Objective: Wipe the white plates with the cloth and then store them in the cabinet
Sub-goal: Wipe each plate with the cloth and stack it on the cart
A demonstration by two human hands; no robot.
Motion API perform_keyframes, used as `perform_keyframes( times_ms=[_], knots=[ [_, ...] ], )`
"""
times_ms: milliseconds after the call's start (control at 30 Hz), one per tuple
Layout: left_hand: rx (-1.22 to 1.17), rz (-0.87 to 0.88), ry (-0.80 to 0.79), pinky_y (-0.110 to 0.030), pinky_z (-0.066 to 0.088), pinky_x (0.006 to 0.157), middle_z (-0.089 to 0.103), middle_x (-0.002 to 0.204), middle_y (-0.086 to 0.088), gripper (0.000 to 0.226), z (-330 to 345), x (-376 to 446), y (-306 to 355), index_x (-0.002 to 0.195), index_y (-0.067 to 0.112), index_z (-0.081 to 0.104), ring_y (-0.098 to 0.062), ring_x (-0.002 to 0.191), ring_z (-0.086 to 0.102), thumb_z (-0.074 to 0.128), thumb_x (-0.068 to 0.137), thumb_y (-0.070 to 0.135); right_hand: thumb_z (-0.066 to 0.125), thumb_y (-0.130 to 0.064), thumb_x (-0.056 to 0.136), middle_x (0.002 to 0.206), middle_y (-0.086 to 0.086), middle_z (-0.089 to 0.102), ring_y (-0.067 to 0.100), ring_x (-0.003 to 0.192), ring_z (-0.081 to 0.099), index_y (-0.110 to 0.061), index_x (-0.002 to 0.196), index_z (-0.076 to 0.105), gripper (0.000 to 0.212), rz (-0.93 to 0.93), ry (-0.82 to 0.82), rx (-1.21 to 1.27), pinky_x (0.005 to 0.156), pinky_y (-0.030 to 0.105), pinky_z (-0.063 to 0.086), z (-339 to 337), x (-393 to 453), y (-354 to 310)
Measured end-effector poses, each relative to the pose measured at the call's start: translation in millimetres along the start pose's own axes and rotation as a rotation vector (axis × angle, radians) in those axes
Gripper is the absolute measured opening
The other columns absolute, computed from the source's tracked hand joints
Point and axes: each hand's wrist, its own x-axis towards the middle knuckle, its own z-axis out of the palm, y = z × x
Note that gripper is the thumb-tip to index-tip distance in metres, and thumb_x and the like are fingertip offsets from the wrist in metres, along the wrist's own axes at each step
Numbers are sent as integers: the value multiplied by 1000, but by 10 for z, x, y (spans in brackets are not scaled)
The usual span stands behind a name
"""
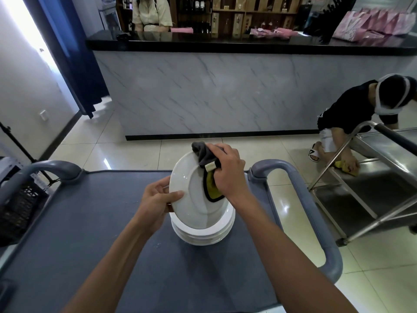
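Observation:
A white plate is tilted up above a stack of white plates on the grey cart top. My left hand grips the plate's left rim, thumb on its face. My right hand holds a grey and yellow cloth and presses it on the plate's right side. A grey end of the cloth sticks up past the plate's top edge.
The cart has grey handles at left and right. A black crate sits at left. A crouching person wipes a steel trolley at right. A marble-fronted counter stands ahead, another person behind it.

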Motion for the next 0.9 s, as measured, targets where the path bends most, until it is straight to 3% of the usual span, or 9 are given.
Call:
perform_keyframes(
  times_ms=[267,500,700,900],
  knots=[
    [-117,3,24,-44,63,69,73,112,-20,43,-118,-10,13,115,17,76,-34,95,71,70,75,3,42,14,72,129,0,58,26,121,49,-25,139,57,79,134,-34,156,101,49,44,-63,59,148],
    [-238,21,115,-38,61,67,74,107,-13,44,-192,24,33,120,12,70,-27,90,71,64,77,4,39,17,69,124,2,60,18,121,51,-19,138,58,79,230,-8,301,108,37,43,-89,-81,259],
    [-306,56,184,-40,62,68,74,109,-10,47,-132,117,73,124,12,65,-25,92,73,63,78,4,43,17,74,132,1,56,20,125,49,-18,140,56,76,219,2,297,107,27,39,25,-312,156],
    [-328,63,224,-44,60,77,71,115,-11,49,-39,205,84,126,15,65,-26,95,69,64,78,3,50,17,75,136,3,55,24,125,46,-17,139,57,73,77,23,213,105,42,41,144,-504,-59]
  ],
)
